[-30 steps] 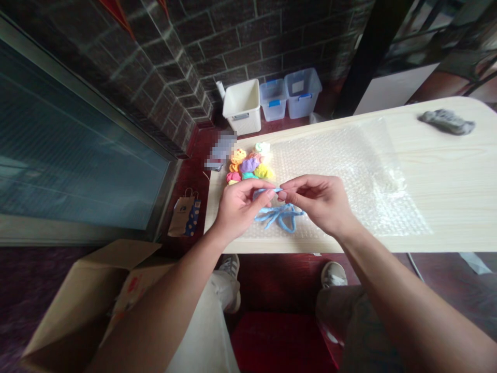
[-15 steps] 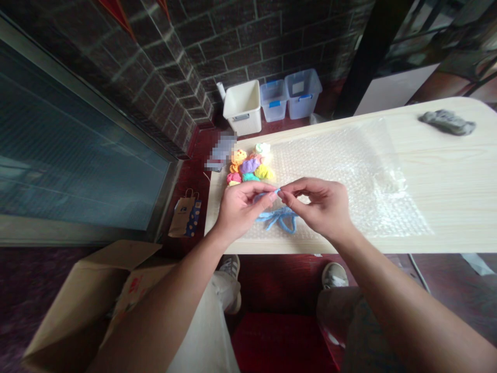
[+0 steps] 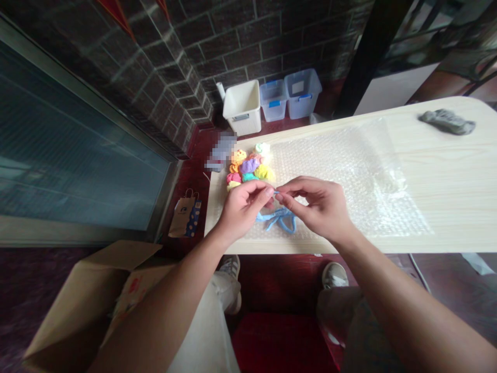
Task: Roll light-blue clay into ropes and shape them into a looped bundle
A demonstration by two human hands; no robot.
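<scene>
Carrying bubble wrap (image 3: 330, 155), the tabletop (image 3: 446, 176) is stretching sideways. The left hand (image 3: 237, 210) and right hand (image 3: 325, 208) are nearly meeting beside colourful bundles (image 3: 249, 166) and over looped blue cord (image 3: 277, 213); their fingers are clamping a thin blue strand (image 3: 276, 192) between them, apparently giving that short section control from both sides.

The table (image 3: 458, 176) bears bubble wrap (image 3: 330, 150), coloured bundles (image 3: 249, 166) and blue strips (image 3: 276, 214). A grey object (image 3: 447, 122) lies toward the right end.
</scene>
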